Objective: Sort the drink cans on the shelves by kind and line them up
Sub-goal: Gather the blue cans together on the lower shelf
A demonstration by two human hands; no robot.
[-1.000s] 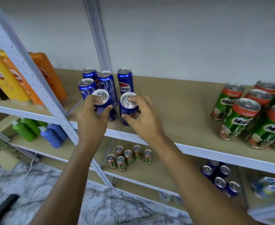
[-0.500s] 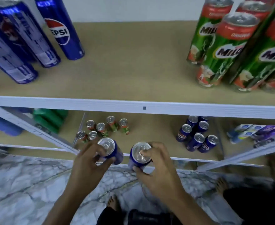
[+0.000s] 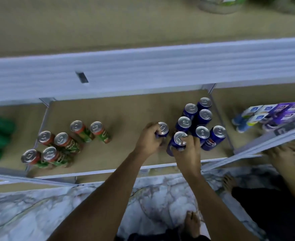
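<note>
Two upright blue cans, left hand point(image 3: 147, 140) and right hand point(image 3: 186, 150) gripping one apiece, hover just left of the blue cluster point(image 3: 202, 119) on the lower shelf point(image 3: 125, 112).

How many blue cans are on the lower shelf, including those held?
8. Six stand clustered at the right; the left hand holds one and the right hand another beside them. None seems hidden.

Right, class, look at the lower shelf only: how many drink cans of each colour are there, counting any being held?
Green and red metal drink cans: 6
Blue metal drink cans: 8, including one in the left hand and one in the right hand
Total: 14
</note>
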